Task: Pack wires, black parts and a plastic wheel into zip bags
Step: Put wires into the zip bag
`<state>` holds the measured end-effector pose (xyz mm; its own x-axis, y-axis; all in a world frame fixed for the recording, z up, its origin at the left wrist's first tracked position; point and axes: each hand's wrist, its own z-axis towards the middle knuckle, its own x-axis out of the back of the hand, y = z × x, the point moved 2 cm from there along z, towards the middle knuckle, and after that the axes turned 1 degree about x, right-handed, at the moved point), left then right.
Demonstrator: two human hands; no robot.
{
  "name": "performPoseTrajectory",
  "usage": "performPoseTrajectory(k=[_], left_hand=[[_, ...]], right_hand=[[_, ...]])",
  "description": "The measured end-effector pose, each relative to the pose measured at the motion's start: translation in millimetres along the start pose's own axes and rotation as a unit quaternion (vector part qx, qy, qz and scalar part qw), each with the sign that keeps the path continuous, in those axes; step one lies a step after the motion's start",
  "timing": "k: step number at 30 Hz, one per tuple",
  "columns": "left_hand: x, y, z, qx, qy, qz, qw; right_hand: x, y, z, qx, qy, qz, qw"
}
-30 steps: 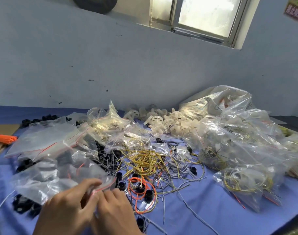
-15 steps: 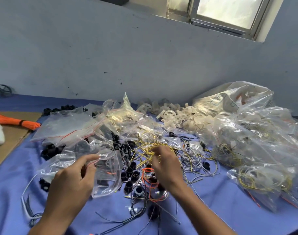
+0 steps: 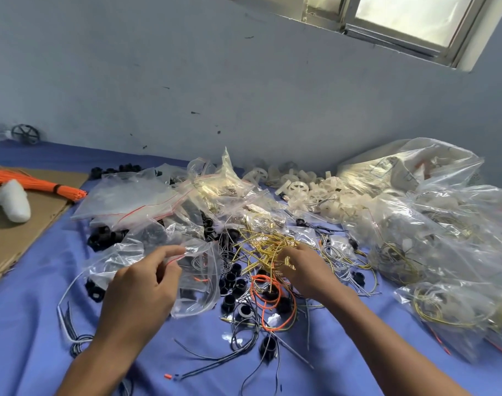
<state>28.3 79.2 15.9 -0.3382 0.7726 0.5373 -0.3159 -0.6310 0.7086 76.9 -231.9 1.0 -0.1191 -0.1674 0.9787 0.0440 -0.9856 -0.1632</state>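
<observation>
Whereas a second ago both hands met at the bag, we now see our right hand apart from it, fingers curled round yellow wires at centre frame. Our left hand still pinches the bag by its red zip strip (mouth gaping rightward); something dark shows through its clear film. Filled bags at right hold coiled wire. White spoked wheels heap at upper centre; black parts, short tubes, dot the blue cloth.
</observation>
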Motion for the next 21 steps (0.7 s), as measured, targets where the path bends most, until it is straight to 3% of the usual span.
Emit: performPoseTrajectory(k=[4,10,13,15,17,21], left_hand=[[-1.5,0.5,-0.1,-0.011,-0.004,0.003,1.000],[0.6,-1.9,0.3,-0.001,-0.005,-0.005,1.000],[2.8,-3.0,2.7,0.006,0.002,-0.009,1.000],[3.2,-1.9,2.3,0.009,0.005,-0.012,1.000],[2.3,-0.2,1.6,0.009,0.002,-0.017,1.000],[0.7,0.0,1.0,0.013,0.000,-0.022,1.000]], right_hand=[[-6.5,-0.8,1.2,0.014,-0.045,-0.052,0.998],[11.7,-1.1,3.0,0.003,0.084,0.021,0.996],[30.5,0.9,2.2,-0.033,0.127,0.167,0.977],[41.8,2.1,1.0,-0.068,0.117,0.325,0.936],[49.0,1.6,-0.8,-0.103,0.090,0.471,0.872],[56.2,1.0,-1.9,-0.126,0.078,0.653,0.743]])
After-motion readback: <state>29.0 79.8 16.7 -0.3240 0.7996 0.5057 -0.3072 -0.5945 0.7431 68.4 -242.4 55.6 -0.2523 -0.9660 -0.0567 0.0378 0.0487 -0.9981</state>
